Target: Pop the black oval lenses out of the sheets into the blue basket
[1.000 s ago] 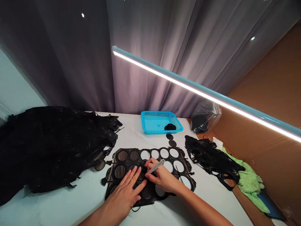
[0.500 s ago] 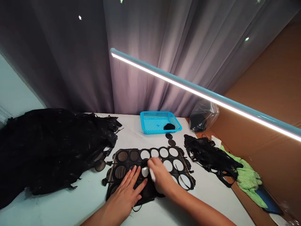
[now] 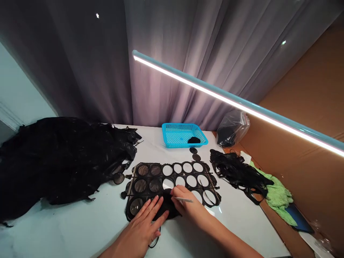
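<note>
L hand point(image 3: 143, 226), fingers spread, lies on flat black sheet point(image 3: 161, 177) w/ round holes, prob. steadying it; R hand point(image 3: 190, 207), fingers pinching slim silvery tool point(image 3: 185, 199).

A slim tool point(image 3: 184, 199) is looking like smooth pale metal, while the black sheet point(image 3: 161, 177) is appearing thin, plasticky and ragged at its edges, and the black heap point(image 3: 61, 161) is showing wrinkled folds with glossy streaks. The white table point(image 3: 91, 229) is shining — smooth and glossy — beneath a perforated blue plastic basket point(image 3: 177, 145). A clear plastic bag point(image 3: 238, 125) is gleaming along its creases, the green cloth point(image 3: 278, 197) is looking rough and matt, and the cloth curtain point(image 3: 158, 79) is showing a soft sheen.
</note>
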### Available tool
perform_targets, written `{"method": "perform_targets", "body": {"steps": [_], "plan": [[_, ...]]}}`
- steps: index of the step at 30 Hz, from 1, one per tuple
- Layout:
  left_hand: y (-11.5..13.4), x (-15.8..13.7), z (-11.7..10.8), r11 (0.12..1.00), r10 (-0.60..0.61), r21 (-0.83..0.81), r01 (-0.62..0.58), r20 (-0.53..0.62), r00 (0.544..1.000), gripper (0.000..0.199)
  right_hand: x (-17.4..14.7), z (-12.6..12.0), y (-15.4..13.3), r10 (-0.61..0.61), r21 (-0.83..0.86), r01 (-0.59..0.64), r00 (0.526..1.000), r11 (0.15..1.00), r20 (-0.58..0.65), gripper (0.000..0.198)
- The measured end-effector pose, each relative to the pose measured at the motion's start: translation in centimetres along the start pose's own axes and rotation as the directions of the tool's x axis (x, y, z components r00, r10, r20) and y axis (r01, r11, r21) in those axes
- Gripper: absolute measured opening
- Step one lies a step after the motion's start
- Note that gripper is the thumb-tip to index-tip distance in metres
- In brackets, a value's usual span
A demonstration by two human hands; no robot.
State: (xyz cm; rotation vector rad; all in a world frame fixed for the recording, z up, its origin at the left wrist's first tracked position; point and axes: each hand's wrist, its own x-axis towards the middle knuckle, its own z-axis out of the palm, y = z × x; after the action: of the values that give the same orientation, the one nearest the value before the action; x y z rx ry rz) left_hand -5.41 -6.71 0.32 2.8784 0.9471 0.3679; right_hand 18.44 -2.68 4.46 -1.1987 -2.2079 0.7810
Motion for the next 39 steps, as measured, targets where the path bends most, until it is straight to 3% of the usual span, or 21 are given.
{"method": "perform_targets", "body": {"steps": [3,8,21,26,30,32,34,37,39], "plan": [[0.1,-0.4,-0.3,1.0,0.02,0.0,-0.02,0.028,0.999,0.056,-0.8,0.7,-0.3,-0.012,0.12,0.001,0.996,0.993,0.094,0.015],[0.2,-0.3,-1.2,1.0,0.024,-0.01,-0.024,0.032,0.999,0.056,-1.6,0.3,-0.3,0.032,0.227,-0.059,0.992,0.972,0.125,0.011],[0.4,-0.3,-1.3,0.999,0.041,-0.009,-0.041,0.012,0.999,0.053,-1.5,1.1,0.3,-0.009,0.191,-0.012,0.994,0.981,0.108,0.013],[0.4,-0.2,-1.6,0.999,0.048,-0.022,-0.049,-0.027,0.998,0.051,-1.6,1.3,-0.1,-0.053,0.139,0.04,0.994,0.989,0.091,0.014],[0.4,-0.4,-1.0,0.999,0.035,-0.016,-0.036,-0.036,0.999,0.055,-2.3,2.7,-0.8,-0.132,-0.124,0.139,0.989,0.983,0.061,0.015],[0.3,-0.5,-0.5,1.0,0.025,-0.011,-0.025,-0.031,0.999,0.059,-2.4,2.7,-0.4,-0.175,-0.249,0.172,0.984,0.953,0.007,0.013],[0.3,-0.5,-0.4,1.0,0.02,-0.014,-0.021,-0.041,0.999,0.06,-2.0,1.4,0.5,-0.162,-0.287,0.12,0.978,0.95,-0.129,0.011],[0.4,-0.3,-0.9,0.999,0.038,-0.028,-0.04,-0.066,0.997,0.054,-0.4,-1.9,1.8,0.001,-0.206,-0.096,0.91,0.974,-0.415,0.017],[0.5,-0.3,-1.4,0.998,0.053,-0.011,-0.054,-0.065,0.996,0.049,0.9,-3.2,1.8,0.073,-0.133,-0.147,0.891,0.98,-0.447,0.014]]}}
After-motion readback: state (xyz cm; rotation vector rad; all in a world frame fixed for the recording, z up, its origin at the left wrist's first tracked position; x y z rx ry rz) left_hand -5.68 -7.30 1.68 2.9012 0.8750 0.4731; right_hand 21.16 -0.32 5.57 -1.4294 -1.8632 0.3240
